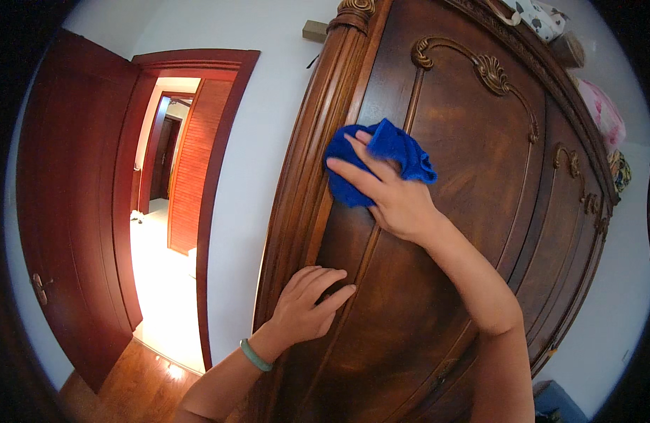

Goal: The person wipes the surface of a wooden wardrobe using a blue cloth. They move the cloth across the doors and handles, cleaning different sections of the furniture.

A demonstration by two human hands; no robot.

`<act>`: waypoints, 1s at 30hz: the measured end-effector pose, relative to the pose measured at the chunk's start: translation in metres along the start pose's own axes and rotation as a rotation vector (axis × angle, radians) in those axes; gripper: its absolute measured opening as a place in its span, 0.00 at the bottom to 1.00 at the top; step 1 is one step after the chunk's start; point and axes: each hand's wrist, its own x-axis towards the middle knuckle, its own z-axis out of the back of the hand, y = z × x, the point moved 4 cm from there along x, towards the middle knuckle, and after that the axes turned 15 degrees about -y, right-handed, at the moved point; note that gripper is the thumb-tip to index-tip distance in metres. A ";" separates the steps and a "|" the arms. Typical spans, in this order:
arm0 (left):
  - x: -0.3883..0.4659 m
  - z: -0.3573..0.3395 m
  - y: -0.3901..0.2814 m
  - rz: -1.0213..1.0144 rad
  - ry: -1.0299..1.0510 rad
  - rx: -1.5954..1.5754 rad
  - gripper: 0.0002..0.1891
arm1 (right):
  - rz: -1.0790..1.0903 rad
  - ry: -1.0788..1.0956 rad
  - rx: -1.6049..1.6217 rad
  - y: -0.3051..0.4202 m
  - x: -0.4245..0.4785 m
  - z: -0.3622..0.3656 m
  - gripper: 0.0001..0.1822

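A carved dark wooden wardrobe (462,174) fills the middle and right of the view. My right hand (391,193) presses a crumpled blue cloth (351,185) against the upper left of its nearest door, beside the fluted corner column (317,158). Part of the cloth bunches up between the thumb and fingers. Lower down, my left hand (311,304) is at the left edge of the door, fingers apart and bent, holding nothing. A green bangle (255,355) circles the left wrist. A carved shell ornament (491,74) sits on the door's raised moulding.
At the left, a dark red door (76,211) stands open beside a doorway frame (216,211) leading to a bright corridor. Several bundles, among them a pink and white one (602,113), lie on top of the wardrobe. A blue-grey object (560,402) is at the lower right.
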 end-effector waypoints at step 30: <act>-0.005 0.003 0.004 0.103 -0.078 0.472 0.22 | -0.260 -0.284 -0.315 -0.028 -0.015 0.011 0.37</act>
